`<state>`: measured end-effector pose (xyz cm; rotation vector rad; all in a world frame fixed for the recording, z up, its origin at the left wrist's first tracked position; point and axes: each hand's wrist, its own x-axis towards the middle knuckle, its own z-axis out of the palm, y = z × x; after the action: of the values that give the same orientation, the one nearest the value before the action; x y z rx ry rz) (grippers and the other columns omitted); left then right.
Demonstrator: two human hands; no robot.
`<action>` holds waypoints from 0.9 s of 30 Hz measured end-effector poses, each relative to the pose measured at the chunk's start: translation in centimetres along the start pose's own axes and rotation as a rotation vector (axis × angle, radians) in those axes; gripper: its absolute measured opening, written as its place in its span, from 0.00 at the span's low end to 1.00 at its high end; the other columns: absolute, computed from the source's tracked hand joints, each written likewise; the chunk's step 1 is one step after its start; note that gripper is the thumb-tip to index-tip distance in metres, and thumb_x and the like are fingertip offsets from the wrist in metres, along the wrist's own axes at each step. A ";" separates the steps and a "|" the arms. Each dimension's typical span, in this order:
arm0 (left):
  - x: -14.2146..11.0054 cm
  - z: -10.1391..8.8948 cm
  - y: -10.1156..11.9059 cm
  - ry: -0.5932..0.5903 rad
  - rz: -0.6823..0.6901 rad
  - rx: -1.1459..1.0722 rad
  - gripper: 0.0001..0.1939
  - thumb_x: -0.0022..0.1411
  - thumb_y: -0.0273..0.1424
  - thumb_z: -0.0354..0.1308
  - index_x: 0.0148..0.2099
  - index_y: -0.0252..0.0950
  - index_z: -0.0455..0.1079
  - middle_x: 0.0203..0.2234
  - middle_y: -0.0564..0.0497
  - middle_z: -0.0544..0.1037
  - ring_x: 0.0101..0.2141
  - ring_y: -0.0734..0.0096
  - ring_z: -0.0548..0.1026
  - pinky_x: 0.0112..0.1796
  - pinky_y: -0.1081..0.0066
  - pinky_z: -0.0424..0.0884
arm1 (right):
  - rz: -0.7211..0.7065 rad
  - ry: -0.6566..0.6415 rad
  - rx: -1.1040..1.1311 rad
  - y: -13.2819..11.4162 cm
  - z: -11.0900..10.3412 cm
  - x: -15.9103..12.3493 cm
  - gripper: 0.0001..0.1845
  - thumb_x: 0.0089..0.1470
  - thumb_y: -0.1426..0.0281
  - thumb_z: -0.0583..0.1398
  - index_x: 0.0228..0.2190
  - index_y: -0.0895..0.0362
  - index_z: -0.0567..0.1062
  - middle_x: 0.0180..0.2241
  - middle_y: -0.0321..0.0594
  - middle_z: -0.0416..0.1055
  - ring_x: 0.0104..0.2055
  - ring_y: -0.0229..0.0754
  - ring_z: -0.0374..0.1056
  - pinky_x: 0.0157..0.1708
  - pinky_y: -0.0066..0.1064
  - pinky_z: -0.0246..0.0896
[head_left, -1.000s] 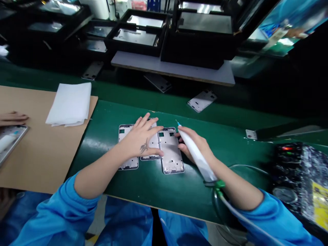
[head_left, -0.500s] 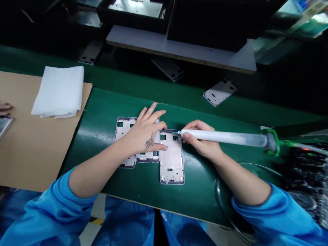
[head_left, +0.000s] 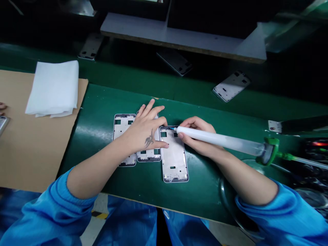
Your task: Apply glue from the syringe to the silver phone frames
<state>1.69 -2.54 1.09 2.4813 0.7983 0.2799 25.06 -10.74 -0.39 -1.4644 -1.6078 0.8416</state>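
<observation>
– Grip of R hand (head_left: 198, 134): clamped on what?
– On a white syringe (head_left: 220, 139), pinched nr its nozzle end btwn thumb & fingers; barrel's slanted off to the right, prob. so the tip can be steered finely.
– Tip is aimed where?
– At the top edge of the rightmost metal frame (head_left: 174, 157), laid flat on the green bench (head_left: 143, 188); contact can't be told.
– & L hand (head_left: 147, 133)?
– Fingers spread apart, nothing clamped. Thumb's rested on that frame's left side, index by its top L corner, presumably so sliding is prevented.
– Others?
– Middle frame (head_left: 150, 156) & leftmost frame (head_left: 124, 128) are set alongside, part-covered by L hand/forearm, apparently for easy reach.
</observation>
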 end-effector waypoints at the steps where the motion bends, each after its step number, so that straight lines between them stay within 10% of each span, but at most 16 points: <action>1: 0.0 0.0 0.0 0.001 0.000 0.002 0.34 0.52 0.61 0.66 0.48 0.39 0.72 0.70 0.39 0.59 0.73 0.34 0.39 0.68 0.32 0.39 | 0.000 0.003 0.000 0.0 0.0 0.0 0.11 0.54 0.63 0.68 0.36 0.51 0.74 0.30 0.36 0.77 0.27 0.39 0.71 0.26 0.31 0.65; 27: 0.0 0.0 0.0 -0.012 -0.011 -0.065 0.33 0.55 0.61 0.65 0.49 0.39 0.72 0.72 0.41 0.55 0.73 0.33 0.37 0.67 0.31 0.34 | 0.019 -0.020 -0.014 -0.3 -0.2 0.0 0.12 0.54 0.60 0.69 0.35 0.50 0.74 0.30 0.37 0.78 0.26 0.40 0.72 0.24 0.31 0.66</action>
<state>1.65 -2.54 1.09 2.4148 0.7854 0.2823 25.13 -10.79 -0.03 -1.4880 -1.6203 0.8601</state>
